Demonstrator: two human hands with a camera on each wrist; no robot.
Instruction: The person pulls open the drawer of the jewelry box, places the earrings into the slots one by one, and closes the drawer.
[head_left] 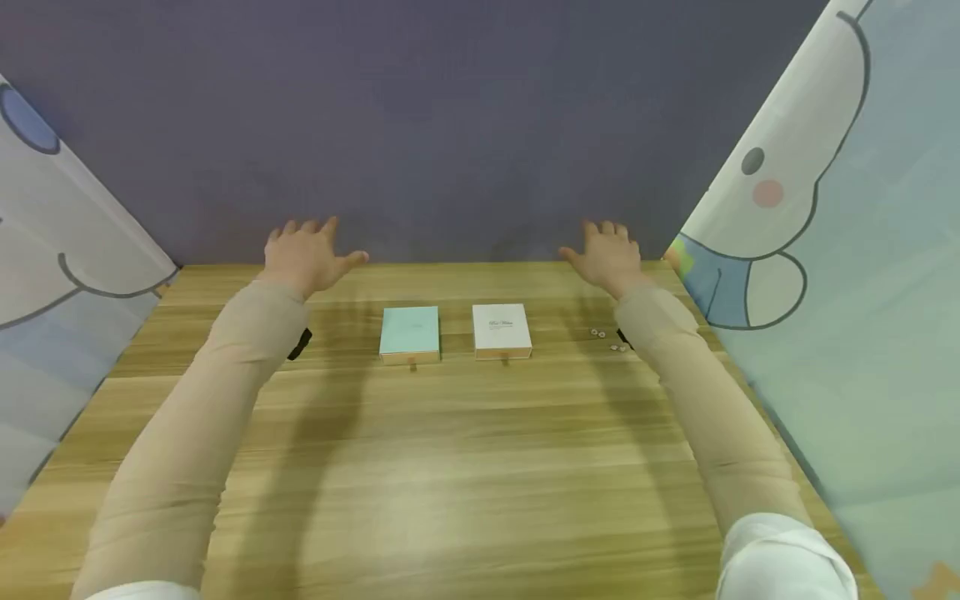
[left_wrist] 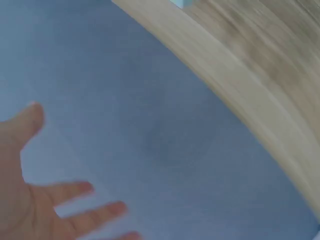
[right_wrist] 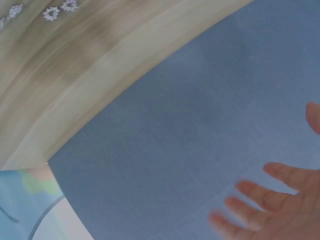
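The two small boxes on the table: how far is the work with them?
Nothing looks done: the mint box and the white box lie shut, side by side. Both the left hand and the right hand are open and hold nothing. The small ornaments lie loose on the table.

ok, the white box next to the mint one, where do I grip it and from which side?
Probably from above, pinching the white box across its left and right edges. It lies flat on the wooden table, so only the top and thin sides are reachable. The gap to the mint box looks wide enough for a finger. A small tab pokes out of the near edge. Both the left hand and right hand are spread, holding nothing.
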